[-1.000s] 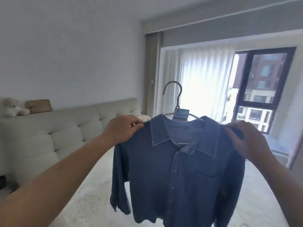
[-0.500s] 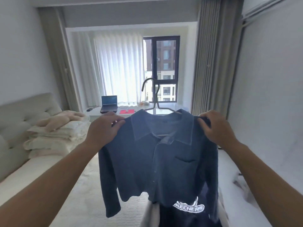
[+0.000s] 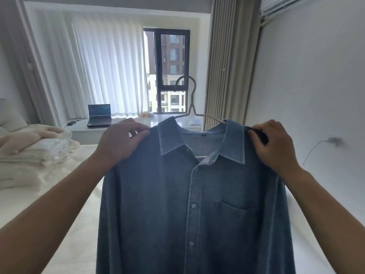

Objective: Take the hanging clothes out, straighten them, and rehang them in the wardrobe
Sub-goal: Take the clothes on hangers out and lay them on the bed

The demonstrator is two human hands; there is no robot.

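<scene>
**Denim shirt held up on its hanger, ready for squaring**

While the blue denim shirt hangs in front of the person, both hands carry it at the shoulders, above the pale bed. The left hand is closed around the shirt's shoulder seam, thumb and fingertips pinching the cloth just beside the collar. The right hand is likewise curled shut on the opposite shoulder, gripping cloth and, it seems, the hanger's arm beneath it. The wire hanger sits inside the neck, with its hook standing upright and free above the collar. The placket looks buttoned, the pocket lies flat, and the sleeves drop down either side.

My reading is that the step in hand is straightening before rehanging; no wardrobe is in view. To do it well:

1. Keep the 2 hands level so the hanger's arms stay seated evenly in both shoulders.
2. Draw the shoulder seams gently outward until the collar centres on the hook.
3. Avoid yanking 1 side, since the shirt could slide off that arm.
4. Leave the hook unobstructed, so it can catch a rail without changing the grip.
</scene>
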